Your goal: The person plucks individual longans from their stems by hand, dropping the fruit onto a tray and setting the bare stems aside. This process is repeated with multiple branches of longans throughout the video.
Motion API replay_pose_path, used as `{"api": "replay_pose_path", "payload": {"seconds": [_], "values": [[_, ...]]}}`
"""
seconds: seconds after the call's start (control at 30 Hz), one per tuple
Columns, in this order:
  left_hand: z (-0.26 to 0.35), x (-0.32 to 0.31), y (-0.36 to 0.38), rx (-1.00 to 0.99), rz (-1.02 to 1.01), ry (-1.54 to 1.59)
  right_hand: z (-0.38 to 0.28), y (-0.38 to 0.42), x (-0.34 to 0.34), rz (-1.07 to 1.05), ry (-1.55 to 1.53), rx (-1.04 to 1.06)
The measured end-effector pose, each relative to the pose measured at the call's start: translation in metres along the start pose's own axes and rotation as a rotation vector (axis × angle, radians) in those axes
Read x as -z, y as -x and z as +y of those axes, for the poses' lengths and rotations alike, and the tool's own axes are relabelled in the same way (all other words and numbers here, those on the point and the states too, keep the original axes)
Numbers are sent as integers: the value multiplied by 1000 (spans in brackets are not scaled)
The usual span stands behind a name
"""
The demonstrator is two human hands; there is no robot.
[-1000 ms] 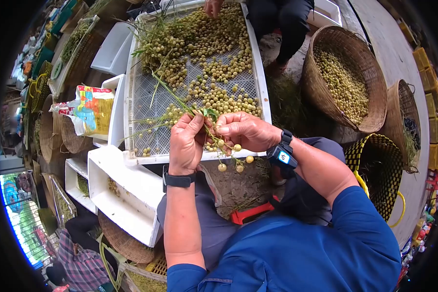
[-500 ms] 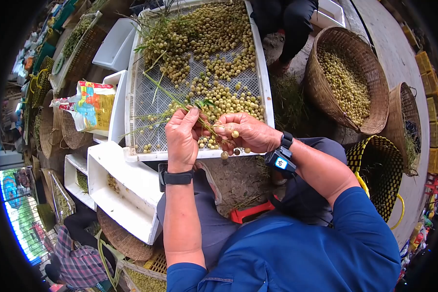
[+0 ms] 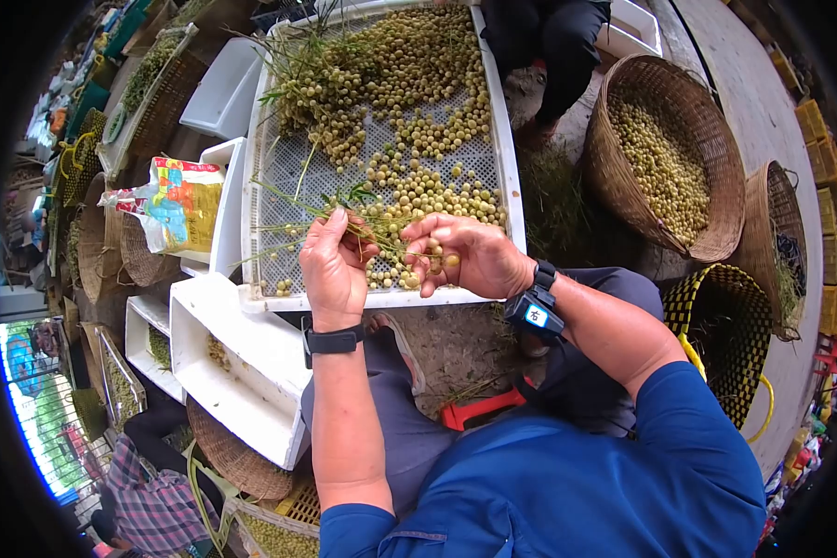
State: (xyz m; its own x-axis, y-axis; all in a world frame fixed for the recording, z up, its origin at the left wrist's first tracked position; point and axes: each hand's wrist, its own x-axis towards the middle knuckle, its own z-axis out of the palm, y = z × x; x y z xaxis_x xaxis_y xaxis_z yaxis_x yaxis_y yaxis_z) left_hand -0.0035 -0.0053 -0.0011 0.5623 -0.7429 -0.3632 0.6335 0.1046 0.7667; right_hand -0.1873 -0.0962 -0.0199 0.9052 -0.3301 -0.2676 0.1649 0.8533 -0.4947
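Note:
My left hand (image 3: 337, 270) is closed round a bunch of thin green stems (image 3: 288, 225) that fan out to the left. Close to its right, my right hand (image 3: 470, 256) has its fingers curled round a few round yellow-green fruits (image 3: 443, 259). Both hands are above the near edge of a white mesh tray (image 3: 381, 300). Loose fruits (image 3: 445, 200) lie on the mesh beyond them, and a heap of fruits still on stems (image 3: 321, 93) is at the tray's far left.
Right of the tray stand a wicker basket (image 3: 730, 186) full of fruits and a black-yellow basket (image 3: 749, 325). White foam boxes (image 3: 242, 372) and a colourful bag (image 3: 181, 209) are at the left. Another person's dark-clothed legs (image 3: 567, 46) are beyond the tray; someone in a checked shirt (image 3: 153, 502) is at lower left.
My hands have moved slightly apart, the left one leftward. The stems have swung lower, and the fruits that hung below my right hand are now at its fingers.

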Motion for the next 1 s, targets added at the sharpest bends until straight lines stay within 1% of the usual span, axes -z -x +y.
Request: {"api": "replay_pose_path", "payload": {"seconds": [0.03,0.07,0.13,0.17,0.23,0.33,0.4,0.47,0.53,0.67,0.87,0.93,1.0], "values": [[1,0,-1,-13,3,-11,-3,0,-4,35,-62,-19],[1,1,-1,-25,5,-22,-3,0,-4,34,-61,-20],[0,2,-1,-29,4,-27,-2,0,-3,84,17,17],[0,2,-1,-33,3,-33,-2,-1,-1,86,17,18],[0,2,0,-28,-15,-66,0,-5,1,129,119,-27],[-2,4,0,-25,-37,-112,3,-6,0,159,191,-2],[-2,4,0,-27,-41,-124,2,-5,-2,156,157,4],[-2,4,-1,-59,14,-32,0,-4,-2,151,124,10],[0,11,-5,-66,43,-10,-1,-3,0,92,84,35],[6,13,-5,-93,100,-8,-2,-5,6,111,84,49],[6,10,-4,-93,101,-44,-5,-1,-3,114,35,11],[4,13,-6,-104,76,-35,-5,-2,1,153,129,-21],[3,18,-9,-116,51,-26,-8,0,3,157,118,-2]]}}
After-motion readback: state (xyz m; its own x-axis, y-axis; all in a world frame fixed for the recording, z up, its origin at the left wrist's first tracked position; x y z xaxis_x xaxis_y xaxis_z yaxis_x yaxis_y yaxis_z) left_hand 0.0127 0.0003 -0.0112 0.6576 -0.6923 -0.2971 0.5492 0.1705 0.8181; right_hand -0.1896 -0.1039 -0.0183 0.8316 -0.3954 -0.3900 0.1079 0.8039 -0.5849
